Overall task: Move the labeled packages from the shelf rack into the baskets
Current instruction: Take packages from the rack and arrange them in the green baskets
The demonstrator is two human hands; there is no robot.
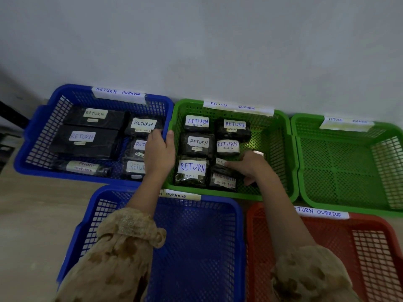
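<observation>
Five plastic baskets stand on the floor against a wall. The middle green basket [281, 153] holds several black packages with white RETURN labels. My right hand [250, 165] reaches into it and grips a black package [222, 164] lying on top of another near the basket's front. My left hand [160, 152] grips the rims where the green basket meets the far left blue basket [35, 136], thumb on the green side. That blue basket also holds several labelled black packages [84, 141]. The shelf rack is out of view.
A green basket [349, 166] at far right, a near blue basket [196, 240] and a near red basket [368, 256] hold nothing. Each basket carries a taped RETURN OVERDUE label. A dark object [11, 115] shows at the left edge. Bare floor lies at lower left.
</observation>
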